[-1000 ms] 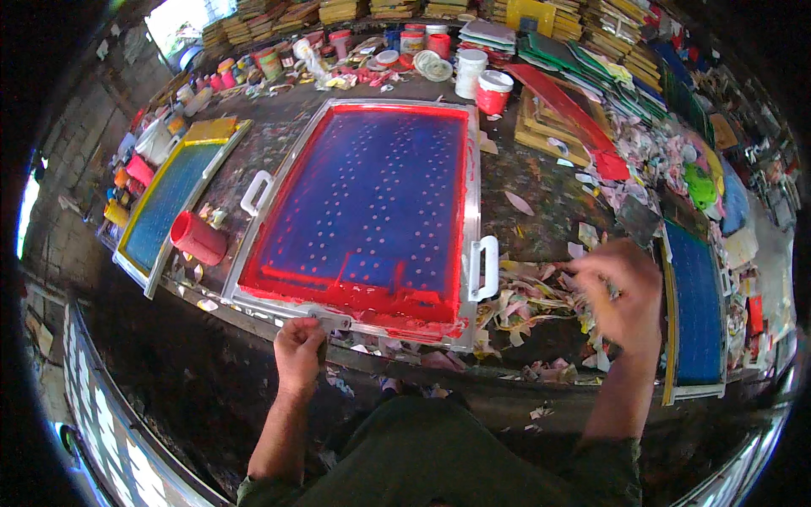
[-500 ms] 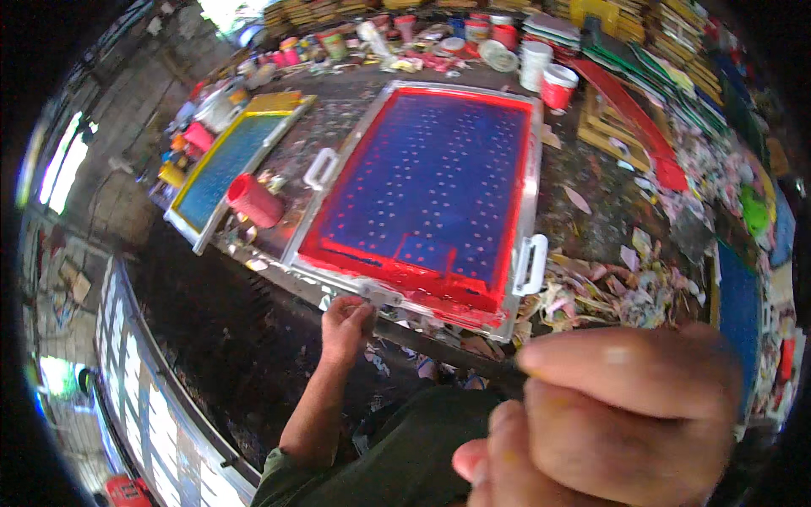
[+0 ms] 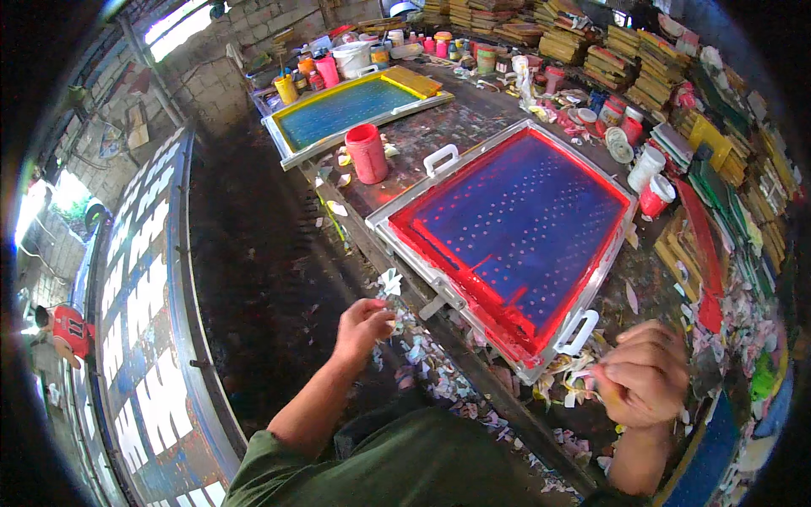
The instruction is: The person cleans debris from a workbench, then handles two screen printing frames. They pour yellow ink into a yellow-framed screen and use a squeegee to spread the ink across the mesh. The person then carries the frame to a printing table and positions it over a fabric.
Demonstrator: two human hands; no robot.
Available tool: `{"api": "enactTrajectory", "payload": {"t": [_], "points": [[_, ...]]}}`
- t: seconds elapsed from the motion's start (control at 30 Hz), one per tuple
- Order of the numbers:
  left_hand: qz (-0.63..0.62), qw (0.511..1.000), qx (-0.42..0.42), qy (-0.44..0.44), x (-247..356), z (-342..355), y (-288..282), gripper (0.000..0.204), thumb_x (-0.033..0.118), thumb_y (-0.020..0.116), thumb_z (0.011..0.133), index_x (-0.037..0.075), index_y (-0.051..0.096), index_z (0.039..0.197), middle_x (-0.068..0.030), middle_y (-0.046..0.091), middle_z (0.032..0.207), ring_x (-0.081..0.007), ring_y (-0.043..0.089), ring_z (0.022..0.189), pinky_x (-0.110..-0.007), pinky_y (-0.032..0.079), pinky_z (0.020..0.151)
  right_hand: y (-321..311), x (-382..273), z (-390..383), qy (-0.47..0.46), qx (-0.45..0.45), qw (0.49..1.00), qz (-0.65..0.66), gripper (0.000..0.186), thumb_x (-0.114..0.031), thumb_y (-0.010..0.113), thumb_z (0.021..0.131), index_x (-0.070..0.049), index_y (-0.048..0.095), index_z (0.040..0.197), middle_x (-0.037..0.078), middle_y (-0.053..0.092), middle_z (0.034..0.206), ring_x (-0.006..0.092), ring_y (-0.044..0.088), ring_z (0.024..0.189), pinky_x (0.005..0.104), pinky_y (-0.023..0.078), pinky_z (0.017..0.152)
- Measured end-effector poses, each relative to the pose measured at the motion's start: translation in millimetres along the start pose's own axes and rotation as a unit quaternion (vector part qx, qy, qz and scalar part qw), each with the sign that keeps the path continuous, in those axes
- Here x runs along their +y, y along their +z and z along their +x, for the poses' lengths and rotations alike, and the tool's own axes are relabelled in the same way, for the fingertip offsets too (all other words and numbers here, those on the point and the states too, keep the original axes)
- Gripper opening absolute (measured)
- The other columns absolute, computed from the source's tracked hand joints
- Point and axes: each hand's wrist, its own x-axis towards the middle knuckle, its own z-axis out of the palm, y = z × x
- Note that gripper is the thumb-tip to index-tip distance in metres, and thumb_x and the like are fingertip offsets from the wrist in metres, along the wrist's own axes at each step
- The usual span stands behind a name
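A silk-screen frame (image 3: 528, 228) with dark blue mesh, pale dots and red ink along its edges lies tilted across the dark worktable (image 3: 405, 177). My left hand (image 3: 365, 329) hovers off the table's near edge, short of the frame's metal tab (image 3: 443, 297), its fingers curled together. Whether anything is between its fingertips I cannot make out. My right hand (image 3: 644, 376) is closed beside the frame's near right corner, close to a white handle (image 3: 576, 333). Its fingertips are pressed together, and what they hold, if anything, is too small to name.
A second screen frame (image 3: 359, 110), yellow-edged, and a red ink tub (image 3: 367, 154) sit at the back left. White buckets (image 3: 646, 169), wooden blocks and paper scraps line the right side. A rack with white shapes (image 3: 148, 304) runs along the left; a red-shirted person (image 3: 72, 331) stands beyond.
My view has swung left. My right hand has gone from close before the camera to beside the frame's near right corner. My left hand has come away from the metal tab.
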Motion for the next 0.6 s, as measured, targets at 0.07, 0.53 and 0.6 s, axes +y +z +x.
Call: {"api": "enactTrajectory", "payload": {"t": [0.07,0.53,0.6], "points": [[-0.023,0.998,0.05,0.004,0,-6,-25,0.021,0.007,0.063,0.098,0.001,0.066,0.118,-0.0108,0.075,0.099,-0.0195,0.072,0.082,-0.037,0.061,0.076,19,5,-14,0.018,-0.002,1.0,0.024,0.034,0.0,0.092,0.07,-0.012,0.066,0.088,0.002,0.07,0.084,0.0218,0.068,0.071,0.039,0.057,0.068],[-0.13,0.982,0.131,0.039,32,30,-167,0.017,0.003,0.055,0.098,0.004,0.072,0.096,-0.0031,0.066,0.08,-0.0141,0.063,0.067,-0.032,0.056,0.065,194,-26,72,-0.066,-0.111,0.986,0.106,0.027,-0.004,0.09,0.072,-0.012,0.064,0.078,0.001,0.065,0.077,0.0233,0.065,0.065,0.0387,0.054,0.063],[-0.133,0.98,0.144,0.036,37,30,-191,0.019,0.003,0.053,0.1,0.003,0.072,0.097,-0.0025,0.065,0.08,-0.0118,0.06,0.066,-0.03,0.052,0.063,215,-29,90,-0.083,-0.117,0.982,0.121,0.028,-0.003,0.089,0.072,-0.012,0.064,0.081,0.001,0.065,0.075,0.0235,0.065,0.065,0.0386,0.053,0.062]]}}
